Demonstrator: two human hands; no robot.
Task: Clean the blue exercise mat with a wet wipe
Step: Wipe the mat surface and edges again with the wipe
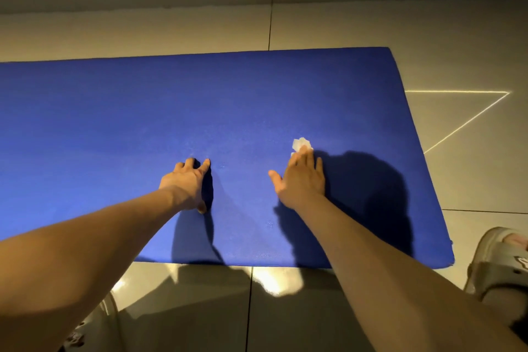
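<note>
Fingers of the right hand (300, 181) are lying straight and pressing a crumpled white wet wipe (300, 144) onto the blue exercise mat (257, 94), the wipe showing just beyond the fingertips. To its left, the left hand (187, 183) is bracing on the mat, fingers spread, holding nothing.

Both arms are bare along all that shows: the left forearm (85, 251) runs uncovered to the left hand (185, 183), and the right forearm (385, 266) to the right hand (303, 180). The right sandal (500, 263) is pale grey-beige with a broad strap across the foot, a small dark-and-white mark on that strap and a pinkish patch near the toe. The left sandal (94, 323), only partly in view, is a similar pale grey with dark markings.
</note>
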